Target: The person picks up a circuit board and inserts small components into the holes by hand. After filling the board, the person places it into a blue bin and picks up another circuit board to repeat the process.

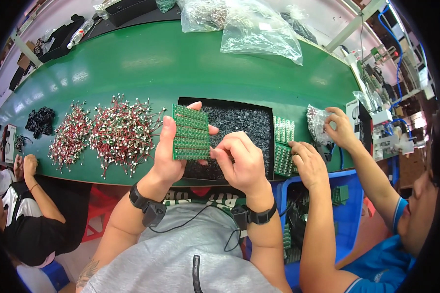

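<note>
My left hand [165, 154] grips a green circuit board panel [190, 131], thumb on its left edge and fingertips showing at the top and right. The panel is tilted up and divided into several rows. At its lower right corner my right hand [243, 163] has thumb and index finger pinched together; anything between them is too small to make out. Both hands are over the near part of a shallow black tray [272, 139] filled with small dark parts [239, 124].
Left of the tray lie two piles of red-wired white connectors [122, 132] and a black heap [40, 122]. At right, a co-worker's hands [312, 168] touch stacked green panels [283, 158] and a plastic bag [318, 124]. A blue bin [349, 215] stands below; clear bags [261, 36] lie behind.
</note>
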The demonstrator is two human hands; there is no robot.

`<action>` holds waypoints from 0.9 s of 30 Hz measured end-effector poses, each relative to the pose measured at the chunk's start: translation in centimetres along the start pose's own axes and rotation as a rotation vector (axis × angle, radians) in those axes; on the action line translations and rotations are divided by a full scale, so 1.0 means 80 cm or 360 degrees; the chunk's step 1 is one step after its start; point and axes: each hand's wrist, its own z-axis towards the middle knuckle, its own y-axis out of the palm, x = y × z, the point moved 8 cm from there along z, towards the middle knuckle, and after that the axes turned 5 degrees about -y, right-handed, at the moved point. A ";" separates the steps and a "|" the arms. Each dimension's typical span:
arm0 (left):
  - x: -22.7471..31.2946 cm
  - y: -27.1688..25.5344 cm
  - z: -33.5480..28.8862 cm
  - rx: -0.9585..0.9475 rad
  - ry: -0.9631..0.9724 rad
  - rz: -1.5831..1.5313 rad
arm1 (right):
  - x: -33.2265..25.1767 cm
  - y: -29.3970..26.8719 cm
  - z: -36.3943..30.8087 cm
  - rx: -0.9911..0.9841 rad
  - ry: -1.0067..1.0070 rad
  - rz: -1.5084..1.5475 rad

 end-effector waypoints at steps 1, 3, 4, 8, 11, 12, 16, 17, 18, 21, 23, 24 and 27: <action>-0.001 0.001 -0.001 -0.0002 -0.0002 0.0000 | -0.001 0.000 -0.001 0.0001 0.0002 -0.0001; 0.001 -0.001 -0.002 0.0024 0.0030 -0.0026 | -0.005 -0.006 -0.001 0.0117 -0.0018 0.0093; 0.002 -0.001 -0.002 0.0025 0.0031 -0.0026 | -0.006 -0.007 0.001 0.0116 -0.0019 0.0093; -0.001 0.002 0.000 0.0010 0.0006 -0.0027 | -0.015 -0.007 0.000 0.0061 -0.0160 0.0113; -0.008 0.002 0.002 -0.0050 0.0038 0.0013 | -0.010 -0.013 -0.002 0.0113 -0.0069 0.0128; -0.011 0.003 0.000 -0.0061 0.0086 0.0068 | -0.011 -0.011 -0.002 0.0095 -0.0050 0.0139; 0.008 0.021 -0.014 -0.0072 0.0596 0.1165 | -0.003 -0.010 -0.002 0.0166 -0.0026 0.0138; 0.009 0.018 -0.016 -0.0038 0.0634 0.1042 | -0.003 -0.013 0.000 0.0222 -0.0024 0.0081; 0.006 0.017 -0.019 -0.0028 0.0578 0.0888 | -0.005 -0.015 0.001 0.0229 -0.0013 0.0058; 0.002 0.015 -0.007 -0.0067 0.0392 0.0535 | -0.010 -0.010 0.003 0.0179 -0.0132 0.0189; 0.001 0.015 -0.001 -0.0058 0.0316 0.0559 | -0.013 -0.009 0.001 0.0145 -0.0176 0.0160; -0.002 0.014 0.001 -0.0043 0.0244 0.0584 | -0.016 -0.007 0.000 0.0106 -0.0224 0.0136; -0.004 0.016 0.000 -0.0072 0.0223 0.0634 | -0.017 -0.008 0.000 0.0122 -0.0262 0.0163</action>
